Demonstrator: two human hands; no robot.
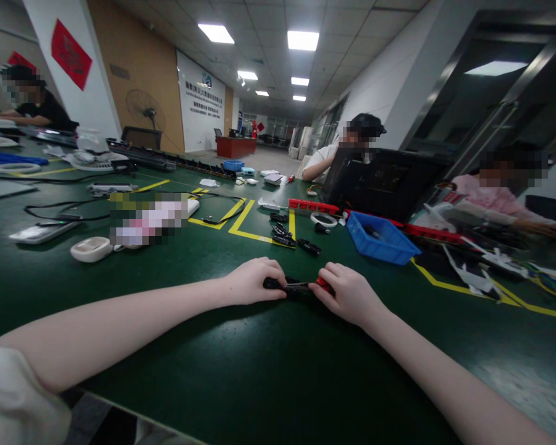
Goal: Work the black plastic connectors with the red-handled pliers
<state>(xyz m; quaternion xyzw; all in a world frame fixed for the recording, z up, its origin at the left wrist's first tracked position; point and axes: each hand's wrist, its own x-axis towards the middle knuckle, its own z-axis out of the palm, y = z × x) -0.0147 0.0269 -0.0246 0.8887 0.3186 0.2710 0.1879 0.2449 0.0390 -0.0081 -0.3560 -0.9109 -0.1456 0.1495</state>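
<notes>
My left hand (257, 281) is closed, pinching a small black part (273, 283) just above the green table. Its exact kind is hidden by the fingers. My right hand (347, 292) grips a red-handled screwdriver (323, 283), its thin metal shaft pointing left at the black part. Whether the tip touches or enters the part cannot be made out. Beyond my hands lie several similar small black parts (282, 233), grouped inside a yellow taped corner, with another black piece (309, 247) to their right.
A blue bin (380, 238) stands to the right, near a red strip (312, 206) and a white ring (324, 219). Left are a beige case (91, 249), a phone (44, 232) and black cables. A large black housing (389, 179) stands behind the bin. Co-workers sit around the green table (278, 377).
</notes>
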